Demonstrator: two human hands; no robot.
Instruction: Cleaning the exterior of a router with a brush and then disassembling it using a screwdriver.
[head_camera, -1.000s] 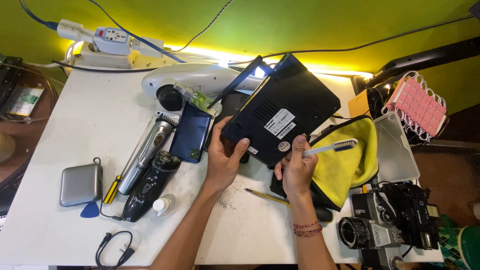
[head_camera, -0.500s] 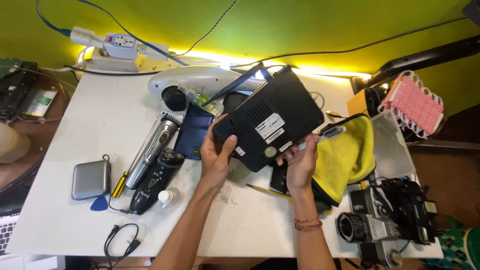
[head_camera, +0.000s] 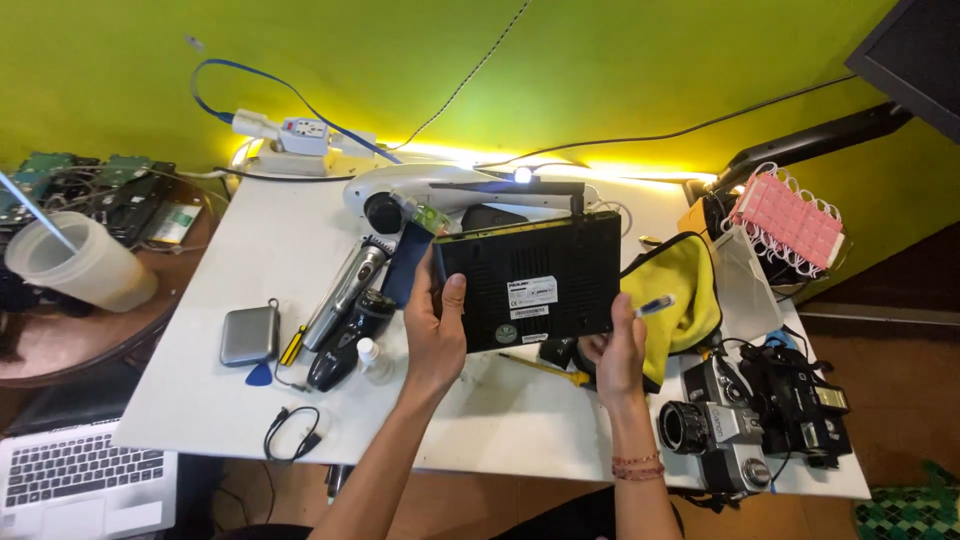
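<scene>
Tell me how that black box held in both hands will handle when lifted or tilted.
The black box looks stiff: it keeps its flat shape, gripped only at the ends by the left hand and right hand. Probably light for its size. Its smooth shell may slip.

A flat black rectangular plastic router box (head_camera: 525, 280) is held above the white table, near the centre of the view, underside turned up toward the camera. That face is covered in rows of fine vent slots and carries white paper labels and a small round sticker around its middle. A thin black antenna (head_camera: 515, 186) runs along its edge at twelve o'clock. The box lies nearly level, its long side running from nine to three o'clock, gripped at both short ends.
</scene>
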